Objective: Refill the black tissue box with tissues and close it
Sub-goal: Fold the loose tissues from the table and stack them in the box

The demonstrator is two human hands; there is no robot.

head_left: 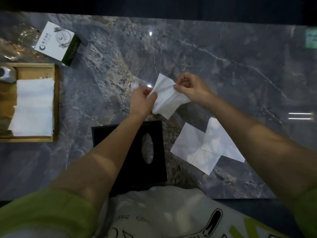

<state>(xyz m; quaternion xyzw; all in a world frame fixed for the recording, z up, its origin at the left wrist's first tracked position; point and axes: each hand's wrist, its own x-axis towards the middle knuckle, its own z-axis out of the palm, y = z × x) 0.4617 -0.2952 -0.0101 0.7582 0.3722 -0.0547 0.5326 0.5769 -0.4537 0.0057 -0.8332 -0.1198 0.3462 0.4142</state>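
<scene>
Tissue: white, crumpled, held above the marble tabletop between both hands.
Left hand: fingers pinched shut on its left edge.
Right hand: thumb and fingers clamped on its upper right edge.
Black tissue box: near table edge, under the left forearm, oval slot up.
Flat tissues: 2 overlapping, just right of the box.
Wooden tray: far left, holding stacked tissues.
</scene>
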